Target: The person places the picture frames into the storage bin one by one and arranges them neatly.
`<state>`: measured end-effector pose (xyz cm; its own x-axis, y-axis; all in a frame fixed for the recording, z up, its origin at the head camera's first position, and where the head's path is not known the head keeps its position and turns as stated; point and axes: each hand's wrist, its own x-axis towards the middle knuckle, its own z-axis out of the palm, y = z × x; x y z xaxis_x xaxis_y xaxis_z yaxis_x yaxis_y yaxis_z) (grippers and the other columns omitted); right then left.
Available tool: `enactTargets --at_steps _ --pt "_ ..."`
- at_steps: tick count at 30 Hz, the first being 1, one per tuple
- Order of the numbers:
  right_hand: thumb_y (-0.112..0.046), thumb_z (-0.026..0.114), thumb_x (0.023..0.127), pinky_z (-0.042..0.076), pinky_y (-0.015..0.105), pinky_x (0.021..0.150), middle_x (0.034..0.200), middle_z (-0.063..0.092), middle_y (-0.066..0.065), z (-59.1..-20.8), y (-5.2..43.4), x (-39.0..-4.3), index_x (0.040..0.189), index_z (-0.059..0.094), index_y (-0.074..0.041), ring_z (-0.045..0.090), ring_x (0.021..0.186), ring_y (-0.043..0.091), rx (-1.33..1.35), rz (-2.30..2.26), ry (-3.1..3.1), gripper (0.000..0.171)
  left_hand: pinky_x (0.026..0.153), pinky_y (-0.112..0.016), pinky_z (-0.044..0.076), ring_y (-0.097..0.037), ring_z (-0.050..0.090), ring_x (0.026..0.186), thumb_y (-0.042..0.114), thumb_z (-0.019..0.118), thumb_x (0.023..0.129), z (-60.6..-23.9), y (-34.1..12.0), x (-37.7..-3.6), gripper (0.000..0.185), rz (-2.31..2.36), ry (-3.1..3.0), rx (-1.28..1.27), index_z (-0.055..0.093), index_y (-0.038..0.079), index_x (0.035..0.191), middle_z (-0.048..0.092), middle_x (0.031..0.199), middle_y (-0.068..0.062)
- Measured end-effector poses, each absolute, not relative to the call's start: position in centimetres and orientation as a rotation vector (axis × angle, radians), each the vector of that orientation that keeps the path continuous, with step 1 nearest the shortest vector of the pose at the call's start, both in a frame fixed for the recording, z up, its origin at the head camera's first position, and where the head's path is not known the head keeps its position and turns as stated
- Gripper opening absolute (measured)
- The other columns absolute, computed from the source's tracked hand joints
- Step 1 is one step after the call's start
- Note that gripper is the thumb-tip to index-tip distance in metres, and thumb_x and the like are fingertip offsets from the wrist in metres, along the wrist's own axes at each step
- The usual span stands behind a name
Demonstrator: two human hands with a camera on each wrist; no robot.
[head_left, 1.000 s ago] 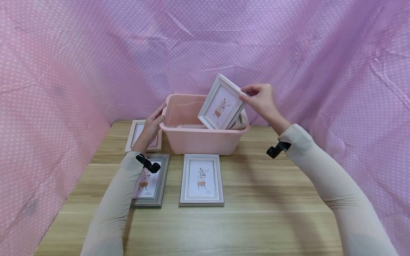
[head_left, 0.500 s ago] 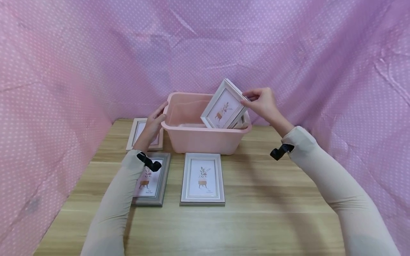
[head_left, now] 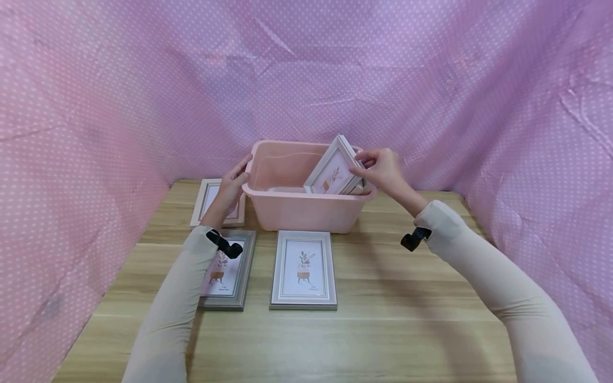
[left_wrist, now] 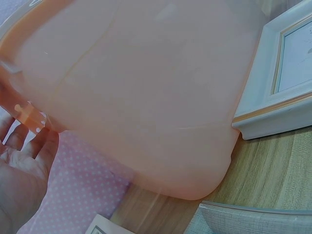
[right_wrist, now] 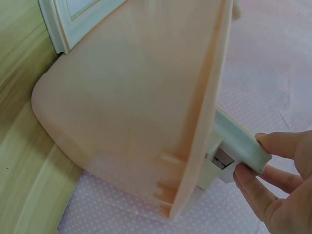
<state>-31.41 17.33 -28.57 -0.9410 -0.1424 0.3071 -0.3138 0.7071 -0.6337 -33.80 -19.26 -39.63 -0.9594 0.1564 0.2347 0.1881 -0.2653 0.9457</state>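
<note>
A pink plastic tub (head_left: 306, 210) stands at the middle back of the wooden table. My right hand (head_left: 378, 166) pinches the top corner of a white picture frame (head_left: 332, 171), which leans tilted inside the tub's right half, its lower part hidden by the wall. In the right wrist view the fingers (right_wrist: 273, 187) grip that frame (right_wrist: 239, 144) just past the tub rim (right_wrist: 209, 97). My left hand (head_left: 234, 180) rests with straight fingers against the tub's left rim. The left wrist view shows its open palm (left_wrist: 22, 173) beside the tub wall (left_wrist: 146, 97).
Three frames lie flat on the table (head_left: 407, 319): a pinkish one (head_left: 210, 205) at back left, a grey one (head_left: 229, 276) partly under my left forearm, and a light one (head_left: 303, 268) in front of the tub. Pink dotted cloth (head_left: 96, 106) closes in all sides.
My right hand has lowered the white frame from above the tub down into it. The left hand has stayed on the rim.
</note>
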Motion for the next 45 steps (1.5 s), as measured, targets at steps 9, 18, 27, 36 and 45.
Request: enactTargets --at_steps 9,18,27,36,45 --pt "-0.016 0.078 0.074 0.055 0.020 0.053 0.091 0.071 0.019 -29.5 16.8 -31.9 0.098 0.071 -0.001 0.067 0.073 0.017 0.365 1.119 -2.687 0.029 0.117 -0.037 0.021 -0.021 0.019 0.144 -0.002 0.040 0.093 -39.0 -19.1 -33.3 0.057 -2.403 -1.960 -0.417 0.025 0.003 0.147 0.018 0.157 -0.007" --pt "-0.016 0.079 0.073 0.052 0.015 0.054 0.091 0.071 0.018 -30.0 16.6 -32.2 0.098 0.072 -0.002 0.068 0.077 0.020 0.391 1.109 -2.719 0.030 0.117 -0.037 0.020 -0.023 0.018 0.144 0.000 0.041 0.092 -38.7 -19.1 -33.2 0.058 -2.399 -1.961 -0.435 0.024 0.003 0.148 0.017 0.157 -0.010" --pt "-0.017 0.078 0.074 0.051 0.016 0.057 0.088 0.071 0.017 -30.8 16.6 -32.4 0.098 0.071 -0.001 0.067 0.078 0.024 0.489 1.037 -2.713 0.030 0.116 -0.038 0.022 -0.024 0.020 0.143 0.000 0.042 0.092 -38.8 -19.0 -33.4 0.058 -2.392 -1.954 -0.417 0.026 0.004 0.147 0.020 0.156 -0.011" --pt "-0.021 0.078 0.074 0.045 0.027 0.066 0.080 0.064 0.012 -31.5 17.0 -32.7 0.097 0.073 -0.003 0.059 0.075 0.024 0.673 0.858 -2.687 0.029 0.117 -0.038 0.020 -0.025 0.019 0.144 0.000 0.041 0.093 -39.0 -18.8 -33.2 0.058 -2.402 -1.937 -0.438 0.023 0.002 0.148 0.018 0.156 -0.012" --pt "-0.019 0.082 0.070 0.040 0.030 0.064 0.077 0.062 0.009 -32.0 17.7 -32.6 0.103 0.071 -0.006 0.051 0.073 0.022 0.792 0.724 -2.706 0.037 0.117 -0.036 0.019 -0.023 0.017 0.144 0.000 0.040 0.093 -38.9 -18.7 -33.0 0.058 -2.377 -1.963 -0.415 0.023 0.003 0.148 0.017 0.157 -0.010"
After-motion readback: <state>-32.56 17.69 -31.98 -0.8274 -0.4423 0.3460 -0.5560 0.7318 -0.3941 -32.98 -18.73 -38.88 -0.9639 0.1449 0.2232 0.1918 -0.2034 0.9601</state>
